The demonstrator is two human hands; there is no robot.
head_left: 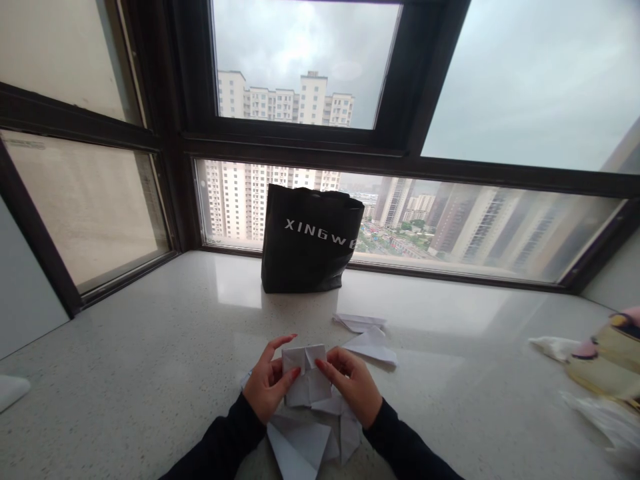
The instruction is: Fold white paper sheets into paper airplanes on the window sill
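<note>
White sill [150, 360] beside windows [530, 87] bears folded paper [300, 447] and 1 black bag [310, 260].

A wide sill [150, 327] and windows [300, 143] facing tower blocks [314, 100] suggest a high-rise home.

The white folded paper [306, 389] is a squarish, layered packet, visibly creased (a seam runs down its upper part), held between the left hand [269, 381] and right hand [354, 381].

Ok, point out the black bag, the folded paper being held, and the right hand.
Black bag [310, 255]: head view, middle of its front face.
Folded paper [307, 383]: head view, middle of its near face.
Right hand [357, 383]: head view, middle of the hand.
</note>
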